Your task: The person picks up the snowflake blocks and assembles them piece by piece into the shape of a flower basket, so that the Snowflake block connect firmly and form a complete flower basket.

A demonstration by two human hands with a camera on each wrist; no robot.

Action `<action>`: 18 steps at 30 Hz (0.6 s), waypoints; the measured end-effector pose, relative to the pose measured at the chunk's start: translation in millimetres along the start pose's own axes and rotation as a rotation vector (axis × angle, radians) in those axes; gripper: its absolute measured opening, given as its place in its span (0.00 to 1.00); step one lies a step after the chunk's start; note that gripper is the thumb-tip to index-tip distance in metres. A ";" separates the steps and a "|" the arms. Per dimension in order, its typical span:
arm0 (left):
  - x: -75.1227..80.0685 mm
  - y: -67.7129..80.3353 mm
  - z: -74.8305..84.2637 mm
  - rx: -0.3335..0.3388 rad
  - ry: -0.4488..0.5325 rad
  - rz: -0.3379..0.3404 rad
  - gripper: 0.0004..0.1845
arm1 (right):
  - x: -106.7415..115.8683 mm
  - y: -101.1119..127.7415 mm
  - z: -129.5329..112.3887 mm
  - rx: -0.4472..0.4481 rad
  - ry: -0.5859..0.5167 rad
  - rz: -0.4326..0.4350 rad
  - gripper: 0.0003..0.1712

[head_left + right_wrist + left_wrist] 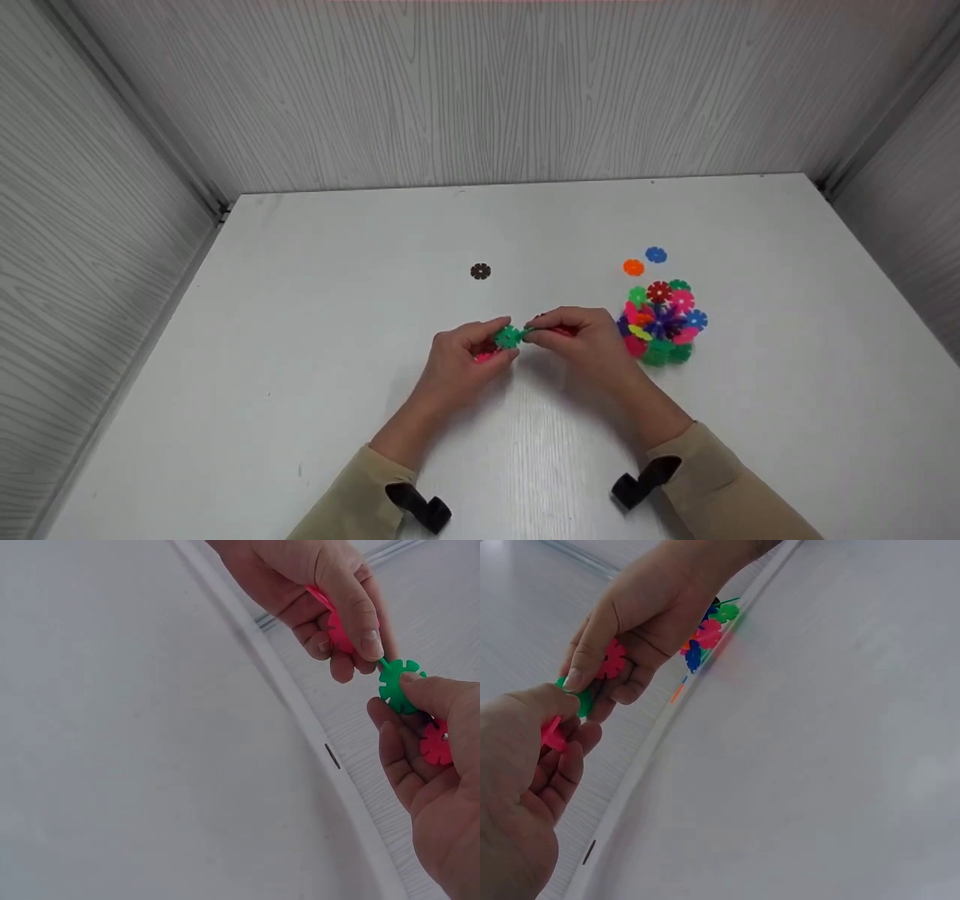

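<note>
Slots want lining up; I'd keep my left hand [461, 358] pinching the green snowflake disc [508, 336] and pink disc [333, 621]; right hand [589, 341], pinching its red disc [436, 744], pushes squarely.

The table [300, 315] is looked down on from above by the head view, walls at twelve o'clock — both wrist views, set close, share the green disc [397, 682].

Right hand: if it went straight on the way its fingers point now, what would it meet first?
Probably the green disc pinched at its fingertips, then the left hand directly behind it; the right hand points leftward at it.
</note>
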State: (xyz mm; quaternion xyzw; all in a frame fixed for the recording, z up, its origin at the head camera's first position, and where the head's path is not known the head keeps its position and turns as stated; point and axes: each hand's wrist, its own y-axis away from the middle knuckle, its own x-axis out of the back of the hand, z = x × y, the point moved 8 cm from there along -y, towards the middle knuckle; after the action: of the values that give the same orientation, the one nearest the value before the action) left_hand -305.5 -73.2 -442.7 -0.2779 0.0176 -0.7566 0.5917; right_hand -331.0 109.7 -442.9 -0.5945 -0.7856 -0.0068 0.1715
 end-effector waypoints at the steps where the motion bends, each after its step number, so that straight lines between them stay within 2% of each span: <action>1: -0.1 0.2 0.4 -0.001 0.001 0.002 0.25 | -0.1 0.2 -0.1 0.002 -0.004 0.003 0.10; 8: -1.4 0.6 2.6 0.010 0.017 0.003 0.25 | -0.2 0.4 -1.4 0.009 -0.040 0.015 0.09; 15: -2.4 0.5 -3.4 0.087 0.115 -0.021 0.23 | -3.1 2.5 -3.3 0.044 -0.018 0.000 0.10; 18: -2.3 0.5 -3.3 0.092 0.112 -0.021 0.24 | -3.7 2.6 -4.6 0.046 -0.005 0.004 0.09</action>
State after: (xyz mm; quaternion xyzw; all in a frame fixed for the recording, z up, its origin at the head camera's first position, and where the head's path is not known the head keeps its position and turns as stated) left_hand -306.2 -72.3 -446.6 -0.2078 0.0128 -0.7769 0.5941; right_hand -326.4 105.9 -440.1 -0.5919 -0.7849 0.0133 0.1831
